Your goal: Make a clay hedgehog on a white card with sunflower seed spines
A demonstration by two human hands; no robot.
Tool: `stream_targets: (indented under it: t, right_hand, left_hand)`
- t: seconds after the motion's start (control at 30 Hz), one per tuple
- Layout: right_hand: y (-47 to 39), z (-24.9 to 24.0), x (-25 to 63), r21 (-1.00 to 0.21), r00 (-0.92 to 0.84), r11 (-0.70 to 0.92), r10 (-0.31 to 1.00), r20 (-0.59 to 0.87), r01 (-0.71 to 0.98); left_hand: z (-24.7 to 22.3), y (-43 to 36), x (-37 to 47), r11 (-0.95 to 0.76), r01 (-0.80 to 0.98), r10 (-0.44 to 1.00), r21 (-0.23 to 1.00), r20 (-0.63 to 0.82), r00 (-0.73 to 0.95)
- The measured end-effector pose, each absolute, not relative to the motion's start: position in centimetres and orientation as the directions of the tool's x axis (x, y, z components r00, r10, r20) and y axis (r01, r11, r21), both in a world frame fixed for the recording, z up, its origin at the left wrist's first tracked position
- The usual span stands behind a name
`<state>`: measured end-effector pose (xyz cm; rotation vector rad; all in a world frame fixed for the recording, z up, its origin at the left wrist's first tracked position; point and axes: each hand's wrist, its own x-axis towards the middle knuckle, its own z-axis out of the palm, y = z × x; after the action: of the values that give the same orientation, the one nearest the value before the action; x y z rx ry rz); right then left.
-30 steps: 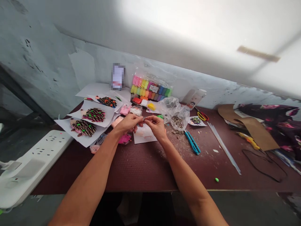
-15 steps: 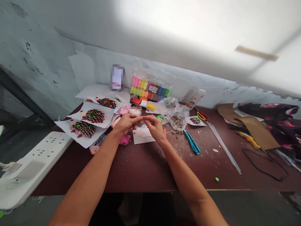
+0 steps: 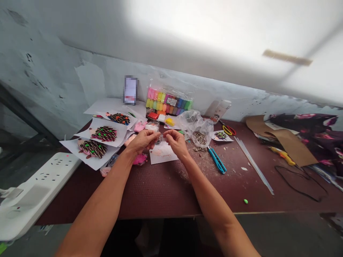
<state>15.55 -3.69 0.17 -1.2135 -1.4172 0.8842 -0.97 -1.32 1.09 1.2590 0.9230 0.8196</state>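
Note:
My left hand [image 3: 144,140] and my right hand [image 3: 175,141] are raised over the table, fingertips facing each other with a small gap between. Both have thumb and fingers pinched together; anything between them is too small to make out. Below lies a white paper [image 3: 162,158] with a peach-coloured shape and a few thin drawn lines, partly covered by the hands. Pink clay [image 3: 139,159] is beside my left wrist. To the right of my right hand, a clear plastic bag [image 3: 203,132] holds striped sunflower seeds [image 3: 199,149], some spilled out in front.
Finished seed hedgehogs on paper [image 3: 104,134] lie left, near a white power strip [image 3: 40,189]. Coloured clay packs [image 3: 170,101] lean at the back. On the right are a teal cutter [image 3: 217,160], scissors [image 3: 228,130], clear sticks [image 3: 253,164] and a yellow glue gun [image 3: 282,155].
My fingertips, which met before, have drawn slightly apart, the left hand shifting a little left. The whole view has shifted slightly; the things on the table stay in place.

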Motion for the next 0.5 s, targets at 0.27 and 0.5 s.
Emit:
stream_targets:
  t: [0.27, 0.5]
  right_hand:
    - [-3.77, 0.4, 15.91, -0.957, 0.011, 0.238, 0.97, 0.243, 0.166]
    - [-4.42, 0.2, 16.25, -0.958, 0.005, 0.214, 0.976, 0.219, 0.19]
  left_hand:
    - [1.58, -1.49, -1.25, 0.094, -0.004, 0.893, 0.996, -0.083, 0.443]
    - [1.25, -1.29, -1.23, 0.109, -0.012, 0.885, 0.994, -0.092, 0.456]
